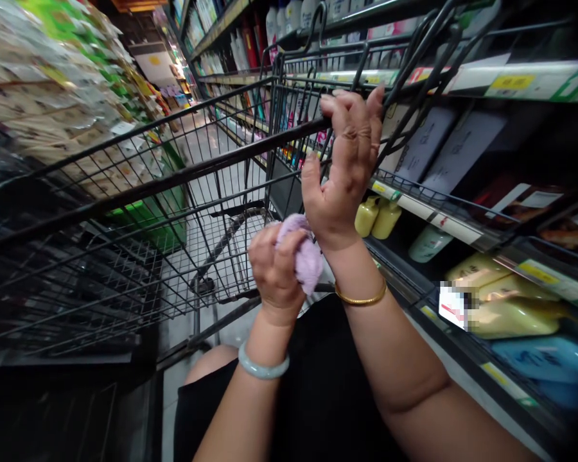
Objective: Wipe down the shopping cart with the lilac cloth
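Observation:
My left hand (275, 269), with a pale bangle on its wrist, is wrapped round a crumpled light purple cloth (309, 262). Just to its right and higher up, my right hand (347, 160) is raised with its thumb apart from the fingers, and a gold bangle circles that wrist. Its fingertips are at the dark rail of a black wire shopping cart (221, 160); whether they touch the rail is hard to tell. Nothing shows in the right palm. The cloth lies close to the base of the right hand.
Shelves along the right hold yellow pump bottles (378, 218), boxes and a blue bottle (546, 359). Stacked packaged goods (72, 109) and a green bin (149, 215) stand to the left beyond the cart. A tiled aisle (205, 138) runs ahead.

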